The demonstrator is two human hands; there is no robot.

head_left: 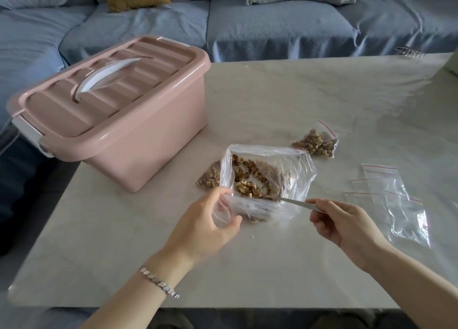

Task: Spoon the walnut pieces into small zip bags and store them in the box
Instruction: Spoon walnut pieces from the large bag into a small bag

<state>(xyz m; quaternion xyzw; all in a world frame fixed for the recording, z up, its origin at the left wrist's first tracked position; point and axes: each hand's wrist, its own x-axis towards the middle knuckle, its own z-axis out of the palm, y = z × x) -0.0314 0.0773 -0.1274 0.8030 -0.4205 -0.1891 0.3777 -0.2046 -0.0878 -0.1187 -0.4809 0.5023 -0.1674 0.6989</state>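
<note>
A large clear plastic bag (pixel 295 170) lies open at the table's middle with walnut pieces (pixel 250 177) inside. My right hand (pixel 347 224) grips a metal spoon (pixel 297 203) whose bowl reaches into that bag among the nuts. My left hand (pixel 210 224) holds a small empty zip bag (pixel 221 213) open just beside the big bag's near edge. Two filled small bags (pixel 316 141) rest behind it to the right, and another filled bag (pixel 209 176) lies at its left. The pink storage box (pixel 138 140) stands at the left with its lid shut.
Several empty small zip bags (pixel 396 200) with red strips lie on the right of the pale table (pixel 272 93). A blue sofa (pixel 247 29) with cushions runs behind the table. The table's near edge is just under my forearms.
</note>
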